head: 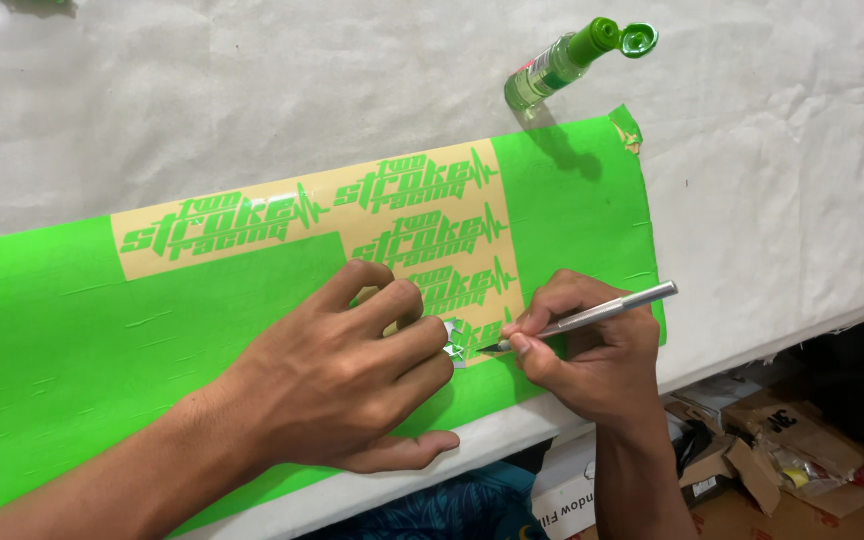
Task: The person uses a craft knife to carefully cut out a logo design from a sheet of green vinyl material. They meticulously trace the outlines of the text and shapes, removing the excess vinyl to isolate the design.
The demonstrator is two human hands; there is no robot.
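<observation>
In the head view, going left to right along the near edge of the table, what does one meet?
Green vinyl sheet → left hand → small foil-like scrap at its fingers → right hand holding a silver craft knife → bare white table cover.

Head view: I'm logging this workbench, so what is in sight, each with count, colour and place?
vinyl sheet: one, bright green, across the table
backing area: one, tan, with green cut lettering, on the sheet
bottle: one, clear with green flip cap open, above the sheet
table cover: one, white
cardboard boxes: several, brown, floor at lower right
craft knife: one, silver, in right hand
left hand: flat on the sheet
right hand: gripping the knife
</observation>
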